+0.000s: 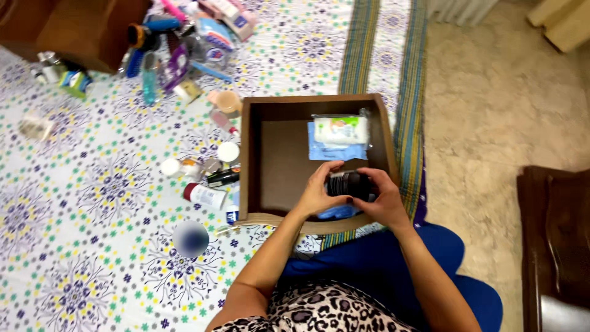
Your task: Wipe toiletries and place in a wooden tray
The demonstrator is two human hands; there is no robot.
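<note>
Both hands, the left hand (pixel 319 192) and right hand (pixel 384 198), gripped a black round jar (pixel 349 184) over the near end of a brown wooden drawer (pixel 252 154). Farther inside lay a green-and-white packet (pixel 340 130) on blue packs (pixel 319 150). Beyond, toiletries (pixel 178 55) littered the patterned sheet (pixel 92 203).

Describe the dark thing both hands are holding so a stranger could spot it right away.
Find the brown wooden drawer lying on the flowered sheet. At its near right corner, the left hand and right hand grip a black round jar. It is the only dark thing there; the packets behind are white and blue.
</note>
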